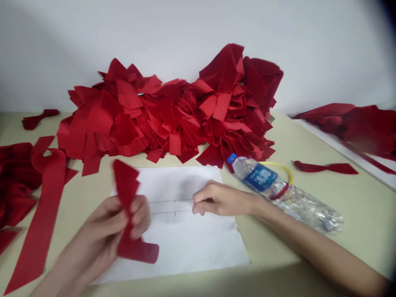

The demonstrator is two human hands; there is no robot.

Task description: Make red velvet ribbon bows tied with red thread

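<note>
Head view. Item: left hand (pixel 107 218), at lower left, fingers closed on the middle of a red felt strip (pixel 126 185), material judged by eye. The strip is folded or pinched at the grip, its long axis running roughly upright in view: a pointed end rises above the fingers, and a blunt end hangs below and turns right. Both ends are slightly blurred.

Item: right hand (pixel 216 200), narrow and loosely curled, fingertips on or just above a white paper sheet (pixel 192 251), nothing visible in it. It lies well to the right of the strip, so the left hand is the nearer.

The sheet lies between the hands, marked with two dark parallel lines (pixel 168 206). Beyond the right wrist, a crushed water bottle (pixel 260 178) lies on its side, blue cap toward the heap, with a yellow band (pixel 278 165) behind it.

Also on the beige table (pixel 346 243): a large heap of red strips (pixel 161 111) against a white wall (pixel 192 37); a long red strip (pixel 40 218) at far left; a tied red piece (pixel 324 167) at right; a red pile (pixel 349 123) on a white board (pixel 328 138).
</note>
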